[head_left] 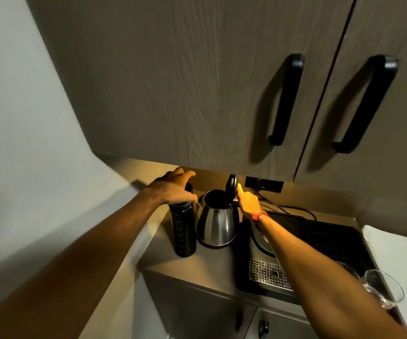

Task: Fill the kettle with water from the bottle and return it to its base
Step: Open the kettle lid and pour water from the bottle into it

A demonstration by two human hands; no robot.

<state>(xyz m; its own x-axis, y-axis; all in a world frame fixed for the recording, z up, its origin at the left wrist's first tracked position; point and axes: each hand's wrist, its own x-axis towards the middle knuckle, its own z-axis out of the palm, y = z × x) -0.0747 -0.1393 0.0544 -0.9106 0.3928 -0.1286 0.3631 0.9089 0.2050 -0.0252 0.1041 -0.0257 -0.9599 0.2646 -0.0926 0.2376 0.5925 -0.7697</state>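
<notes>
A steel kettle (217,225) stands on the counter with its dark lid (231,185) tipped up and the mouth uncovered. A tall black bottle (182,231) stands just left of it. My left hand (173,188) rests over the bottle's top, fingers wrapped on the cap. My right hand (247,200) reaches to the kettle's right side; one fingertip touches the raised lid and the rest of the hand sits at the handle, which it hides. A round base (262,242) shows partly under my right forearm on the black tray.
A black tray (324,241) with a perforated metal drip grid (268,271) lies right of the kettle. A clear glass (383,291) stands at the right edge. Cables run to a wall socket (263,184). Overhead cupboards with black handles (286,99) hang low above the counter.
</notes>
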